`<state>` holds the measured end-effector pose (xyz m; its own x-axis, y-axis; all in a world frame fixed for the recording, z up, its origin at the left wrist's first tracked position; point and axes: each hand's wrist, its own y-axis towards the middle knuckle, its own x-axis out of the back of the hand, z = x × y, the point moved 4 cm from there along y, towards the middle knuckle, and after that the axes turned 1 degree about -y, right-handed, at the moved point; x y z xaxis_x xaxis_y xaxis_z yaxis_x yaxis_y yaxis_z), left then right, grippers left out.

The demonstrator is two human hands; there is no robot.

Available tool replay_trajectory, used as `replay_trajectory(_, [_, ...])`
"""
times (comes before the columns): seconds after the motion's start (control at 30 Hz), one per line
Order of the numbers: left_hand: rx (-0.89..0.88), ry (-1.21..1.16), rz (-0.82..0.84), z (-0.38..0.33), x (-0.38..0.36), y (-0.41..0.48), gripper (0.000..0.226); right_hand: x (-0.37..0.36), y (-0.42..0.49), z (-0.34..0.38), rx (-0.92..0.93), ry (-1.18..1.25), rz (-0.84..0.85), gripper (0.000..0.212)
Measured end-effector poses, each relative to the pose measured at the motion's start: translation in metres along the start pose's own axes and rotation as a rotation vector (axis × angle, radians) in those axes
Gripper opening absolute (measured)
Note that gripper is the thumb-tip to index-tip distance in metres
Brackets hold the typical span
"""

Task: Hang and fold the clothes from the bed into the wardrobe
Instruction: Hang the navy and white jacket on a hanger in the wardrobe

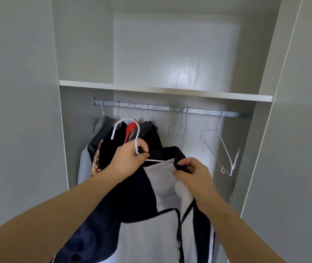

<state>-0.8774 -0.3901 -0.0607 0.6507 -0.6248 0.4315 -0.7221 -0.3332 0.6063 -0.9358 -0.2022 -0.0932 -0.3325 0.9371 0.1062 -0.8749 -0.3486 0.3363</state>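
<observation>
Below the rail (170,108), left hand (130,158) pinches the white hanger (138,134), right hand (194,176) pinches the navy jacket (132,196) collar. Shoulder seating seems underway; next, hook over the rail.

Quick count: four hung garments on thin wire hangers (111,149) just above the left hand (130,158). Three bare silver wire hangers (218,130) up and right of the right hand (193,173), though the bunched pair is hard to separate. One white plastic hanger (126,120) in the left hand, and one navy-and-white zip jacket (132,196) below both hands.
</observation>
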Motion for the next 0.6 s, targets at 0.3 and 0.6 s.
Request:
replay_trajectory(0.3, [-0.087,-0.174,0.019,-0.024,0.011,-0.004,0.032,0.026,-0.002,0.040,0.419,-0.600,-0.332,0.013])
replay_trajectory(0.6, [-0.231,-0.053,0.198,-0.056,-0.015,-0.007,0.029,-0.005,0.002,0.017,0.141,-0.867,0.064,0.054])
